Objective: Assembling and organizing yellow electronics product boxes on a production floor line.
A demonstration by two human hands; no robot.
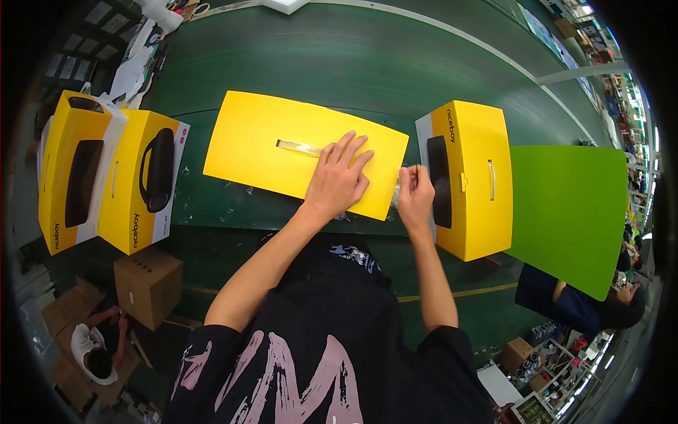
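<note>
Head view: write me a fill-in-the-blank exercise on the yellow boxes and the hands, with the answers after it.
1. The left hand lies flat, palm down, on the ____ box in the middle of the belt.
2. The right hand pinches something at the edge of that box; its fingers are ____, not spread.
3. The green belt carries a lighter ____ sheet at the person's right.

Missing words: yellow; closed; green

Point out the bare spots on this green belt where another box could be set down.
Widest bare stretch: the far green belt beyond the flat yellow box. A narrower strip lies between that box and the two yellow boxes on the left. Crowded: the near edge, where the left hand presses the flat box and the right hand works beside the upright yellow box; a green sheet covers the right.
</note>
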